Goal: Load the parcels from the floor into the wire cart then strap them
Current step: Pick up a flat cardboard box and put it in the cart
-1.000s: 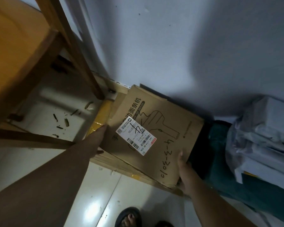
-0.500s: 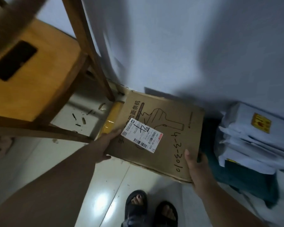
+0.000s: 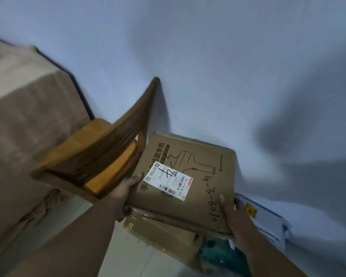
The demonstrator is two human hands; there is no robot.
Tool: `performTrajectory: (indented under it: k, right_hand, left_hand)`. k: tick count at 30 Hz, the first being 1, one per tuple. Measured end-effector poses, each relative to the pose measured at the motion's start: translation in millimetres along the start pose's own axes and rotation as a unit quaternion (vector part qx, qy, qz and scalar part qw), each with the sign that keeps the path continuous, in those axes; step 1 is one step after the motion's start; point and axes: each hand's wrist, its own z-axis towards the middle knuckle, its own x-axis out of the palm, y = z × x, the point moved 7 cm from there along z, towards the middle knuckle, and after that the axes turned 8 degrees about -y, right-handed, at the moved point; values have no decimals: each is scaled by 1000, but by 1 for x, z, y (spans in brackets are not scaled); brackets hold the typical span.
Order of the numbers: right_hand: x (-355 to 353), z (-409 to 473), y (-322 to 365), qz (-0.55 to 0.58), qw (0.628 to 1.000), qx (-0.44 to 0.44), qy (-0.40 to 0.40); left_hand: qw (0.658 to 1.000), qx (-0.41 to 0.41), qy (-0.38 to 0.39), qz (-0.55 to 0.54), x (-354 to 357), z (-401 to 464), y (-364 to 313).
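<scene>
Cardboard fills the space between my two hands: a flat brown box held up off the floor, tilted, its printed face toward me. My left hand clasps the box's left edge, thumb lying on the top face and the other fingers curled under, out of sight. My right hand grips the near right corner the same way, thumb pressed flat on the cardboard beside a handwritten number, the rest of the fingers hidden below.

Between the hands, closer to the left one, a white shipping label with barcodes is stuck on the box. Past it is a line drawing of an appliance and a row of printed characters.

Just under the held box, below and between my hands, lies a second cardboard parcel with shiny tape, and beside it something dark teal, too blurred to name. Right of my right hand sits a stack of white parcels, one with a yellow sticker.

Beyond my left hand stands a wooden chair, touching or nearly touching the box's left edge. Farther left is a beige covered surface, and behind everything a pale wall.
</scene>
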Motion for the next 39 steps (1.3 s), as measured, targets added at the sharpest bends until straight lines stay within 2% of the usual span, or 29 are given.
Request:
performTrajectory:
  k: [6, 11, 15, 20, 25, 32, 39]
  right_hand:
    - [-50, -102, 91, 16, 1000, -3, -2]
    - [-92, -172, 144, 42, 999, 16, 1]
    - [-116, -222, 178, 51, 998, 26, 16]
    - [-137, -279, 204, 73, 997, 19, -18]
    - [-150, -320, 205, 72, 995, 4, -68]
    - [-178, -382, 159, 101, 988, 3, -116]
    - [-257, -457, 82, 172, 962, 6, -211]
  left_hand:
    - [995, 81, 62, -12, -11, -156, -74]
    - [990, 90, 105, -9, -19, -255, -98]
    - [983, 118, 139, 36, -20, -312, -129]
    - [975, 156, 157, 33, -25, -341, -160]
    - [960, 193, 188, 79, -35, -369, -163]
    - [965, 147, 190, 107, -36, -379, -136]
    - [906, 151, 335, 212, 16, -469, -67]
